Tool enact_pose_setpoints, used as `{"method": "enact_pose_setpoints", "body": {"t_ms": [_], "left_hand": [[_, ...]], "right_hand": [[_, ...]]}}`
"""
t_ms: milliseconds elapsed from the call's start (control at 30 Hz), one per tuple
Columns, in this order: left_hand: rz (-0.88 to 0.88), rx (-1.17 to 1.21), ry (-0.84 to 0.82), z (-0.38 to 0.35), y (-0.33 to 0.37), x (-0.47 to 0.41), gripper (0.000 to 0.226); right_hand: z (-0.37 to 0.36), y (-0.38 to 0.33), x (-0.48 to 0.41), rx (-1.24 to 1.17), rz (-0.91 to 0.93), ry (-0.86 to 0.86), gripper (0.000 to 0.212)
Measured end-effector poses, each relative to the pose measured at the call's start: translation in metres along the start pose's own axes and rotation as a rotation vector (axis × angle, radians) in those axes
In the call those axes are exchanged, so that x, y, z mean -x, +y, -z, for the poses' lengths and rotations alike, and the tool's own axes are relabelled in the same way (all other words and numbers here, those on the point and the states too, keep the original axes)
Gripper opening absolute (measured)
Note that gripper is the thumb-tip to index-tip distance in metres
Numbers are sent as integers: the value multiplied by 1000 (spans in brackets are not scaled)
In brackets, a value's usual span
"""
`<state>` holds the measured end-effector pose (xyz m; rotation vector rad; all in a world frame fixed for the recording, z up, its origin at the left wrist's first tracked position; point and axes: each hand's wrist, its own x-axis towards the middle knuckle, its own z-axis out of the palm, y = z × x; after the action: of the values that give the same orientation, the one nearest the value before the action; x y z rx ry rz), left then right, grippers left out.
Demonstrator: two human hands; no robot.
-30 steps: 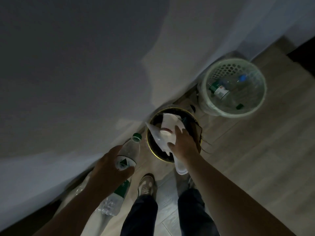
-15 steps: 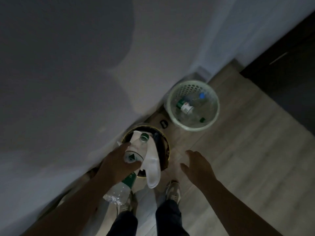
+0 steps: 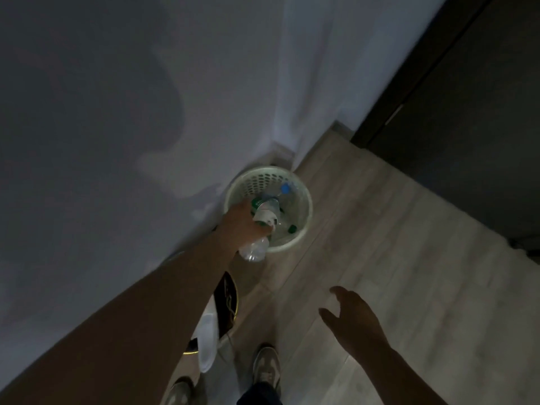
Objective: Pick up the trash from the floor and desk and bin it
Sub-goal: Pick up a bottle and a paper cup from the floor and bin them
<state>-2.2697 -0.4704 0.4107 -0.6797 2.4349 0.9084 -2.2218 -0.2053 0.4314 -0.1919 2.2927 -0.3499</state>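
My left hand grips a clear plastic bottle with a green label, held over the near rim of a pale green perforated basket that stands in the wall corner. Inside the basket lie other clear bottles, one with a blue cap, and a loose green cap. My right hand hovers above the wooden floor with its fingers spread and nothing in it. A dark bin with a gold rim stands below my left forearm, and white paper trash hangs over its edge.
A white wall fills the left and top. A dark door stands at the upper right. The floor is light wood planks. My two shoes show at the bottom edge.
My left hand has carried the bottle from over the dark bin out to the green basket. My right hand, which let go of the white trash earlier, stays empty and has drifted lower right.
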Motion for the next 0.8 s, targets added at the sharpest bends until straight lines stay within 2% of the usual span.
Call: {"method": "enact_pose_setpoints", "body": {"t_ms": [100, 333, 433, 600, 800], "left_hand": [[-23, -117, 24, 4, 13, 3, 56], [-74, -236, -112, 23, 7, 71, 26], [-86, -247, -153, 49, 16, 108, 40], [-120, -356, -164, 98, 30, 173, 47], [-211, -479, -49, 152, 27, 260, 46]], "right_hand": [[7, 10, 3, -30, -7, 20, 57], [29, -4, 24, -47, 38, 40, 56], [45, -19, 42, -17, 78, 51, 57], [77, -51, 79, 53, 145, 72, 58], [111, -100, 129, 191, 279, 137, 59]]}}
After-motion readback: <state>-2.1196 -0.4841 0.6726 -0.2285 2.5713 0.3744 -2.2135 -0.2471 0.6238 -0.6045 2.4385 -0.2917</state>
